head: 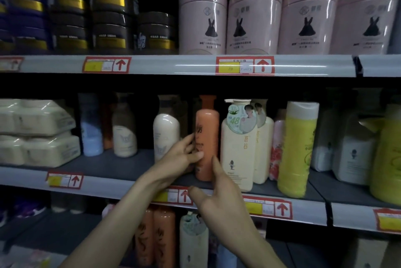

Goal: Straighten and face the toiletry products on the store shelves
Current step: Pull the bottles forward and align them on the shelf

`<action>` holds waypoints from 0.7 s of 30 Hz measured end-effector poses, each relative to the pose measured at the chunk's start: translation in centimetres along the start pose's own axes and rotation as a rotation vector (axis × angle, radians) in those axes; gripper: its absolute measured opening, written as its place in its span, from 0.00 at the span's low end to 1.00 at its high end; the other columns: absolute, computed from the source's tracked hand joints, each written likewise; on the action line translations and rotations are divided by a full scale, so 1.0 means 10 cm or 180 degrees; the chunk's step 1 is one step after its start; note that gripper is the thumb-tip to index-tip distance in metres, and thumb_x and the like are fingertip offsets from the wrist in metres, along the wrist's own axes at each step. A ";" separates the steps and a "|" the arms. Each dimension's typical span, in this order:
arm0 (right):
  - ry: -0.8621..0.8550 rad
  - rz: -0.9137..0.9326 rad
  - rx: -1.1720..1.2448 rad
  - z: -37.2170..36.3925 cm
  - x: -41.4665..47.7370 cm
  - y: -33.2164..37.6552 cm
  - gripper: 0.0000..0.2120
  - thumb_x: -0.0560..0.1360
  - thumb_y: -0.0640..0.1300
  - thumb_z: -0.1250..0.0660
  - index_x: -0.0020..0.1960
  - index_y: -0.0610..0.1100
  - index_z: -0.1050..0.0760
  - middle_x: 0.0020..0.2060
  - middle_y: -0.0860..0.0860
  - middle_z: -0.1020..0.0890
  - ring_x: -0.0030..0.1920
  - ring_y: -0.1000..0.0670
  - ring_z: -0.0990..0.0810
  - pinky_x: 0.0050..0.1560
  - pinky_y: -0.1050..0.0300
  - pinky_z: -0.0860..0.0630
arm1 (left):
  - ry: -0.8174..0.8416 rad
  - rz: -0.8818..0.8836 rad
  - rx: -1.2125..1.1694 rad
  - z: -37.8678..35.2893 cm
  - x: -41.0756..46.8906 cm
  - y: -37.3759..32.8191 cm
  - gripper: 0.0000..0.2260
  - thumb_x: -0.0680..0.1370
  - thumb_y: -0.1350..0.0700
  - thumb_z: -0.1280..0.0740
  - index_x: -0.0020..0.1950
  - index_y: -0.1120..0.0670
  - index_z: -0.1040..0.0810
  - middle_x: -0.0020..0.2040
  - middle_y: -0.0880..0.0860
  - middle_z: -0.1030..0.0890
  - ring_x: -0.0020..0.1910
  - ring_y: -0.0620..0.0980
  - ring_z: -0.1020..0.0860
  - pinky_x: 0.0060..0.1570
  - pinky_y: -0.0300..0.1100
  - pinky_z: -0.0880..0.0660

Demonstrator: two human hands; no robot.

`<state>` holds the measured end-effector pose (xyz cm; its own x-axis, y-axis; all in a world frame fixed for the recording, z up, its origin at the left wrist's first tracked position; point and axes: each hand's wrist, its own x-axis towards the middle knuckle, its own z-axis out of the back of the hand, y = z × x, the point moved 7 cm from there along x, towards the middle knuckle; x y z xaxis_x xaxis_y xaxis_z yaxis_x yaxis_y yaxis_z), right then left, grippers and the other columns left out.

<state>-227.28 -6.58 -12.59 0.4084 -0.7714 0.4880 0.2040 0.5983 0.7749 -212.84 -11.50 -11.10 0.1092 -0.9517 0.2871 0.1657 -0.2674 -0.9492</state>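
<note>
A tall orange bottle (207, 135) stands upright near the front of the middle shelf (121, 165). My left hand (181, 157) grips its left side, fingers curled against the label and thumb across the front. My right hand (219, 194) touches the bottle's lower right side with straight fingers, thumb spread out to the left. A cream pump bottle (237, 150) with a round green tag stands right beside the orange one. A white rounded bottle (166, 132) stands just left of it, partly behind my left hand.
Pink cylindrical tubs (202, 22) and dark jars (109, 9) fill the top shelf. Cream multipacks (36, 133) sit at the middle shelf's left, a yellow bottle (298, 150) at its right. More orange bottles (155, 237) stand on the lower shelf. Red price tags (245, 65) line the shelf edges.
</note>
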 end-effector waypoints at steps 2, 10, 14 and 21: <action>-0.0153 0.0001 -0.0061 0.01 -0.03 0.01 0.31 0.76 0.45 0.31 0.71 0.66 0.41 0.58 0.75 0.28 0.56 0.75 0.28 0.54 0.82 0.34 | -0.0075 -0.0134 0.0319 0.03 0.03 0.00 0.24 0.80 0.68 0.34 0.75 0.58 0.33 0.62 0.56 0.19 0.57 0.46 0.19 0.55 0.38 0.20; -0.0646 0.0163 0.0003 -0.03 0.00 0.04 0.25 0.80 0.42 0.30 0.62 0.71 0.28 0.47 0.78 0.21 0.55 0.72 0.21 0.57 0.73 0.25 | -0.0789 -0.0777 0.0591 0.24 -0.30 -0.12 0.28 0.75 0.64 0.25 0.72 0.50 0.29 0.60 0.48 0.17 0.57 0.43 0.17 0.58 0.40 0.20; -0.0872 0.0320 0.0278 -0.10 0.09 0.08 0.22 0.78 0.39 0.27 0.68 0.56 0.22 0.56 0.65 0.17 0.56 0.68 0.19 0.56 0.73 0.24 | -0.1071 -0.1095 0.0543 0.43 -0.59 -0.28 0.27 0.74 0.64 0.25 0.66 0.40 0.26 0.55 0.38 0.15 0.58 0.37 0.18 0.57 0.33 0.22; -0.0409 0.0662 0.0260 -0.75 0.29 0.42 0.17 0.79 0.38 0.30 0.66 0.50 0.19 0.55 0.62 0.15 0.55 0.69 0.19 0.57 0.71 0.23 | -0.1546 -0.1306 0.0611 1.07 -1.07 -0.30 0.28 0.75 0.67 0.26 0.69 0.45 0.25 0.53 0.33 0.16 0.55 0.35 0.18 0.51 0.28 0.23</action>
<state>-218.56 -4.72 -10.94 0.3167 -0.6578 0.6834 0.0527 0.7315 0.6798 -203.98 1.10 -9.91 0.4219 -0.5901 0.6883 0.4546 -0.5191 -0.7238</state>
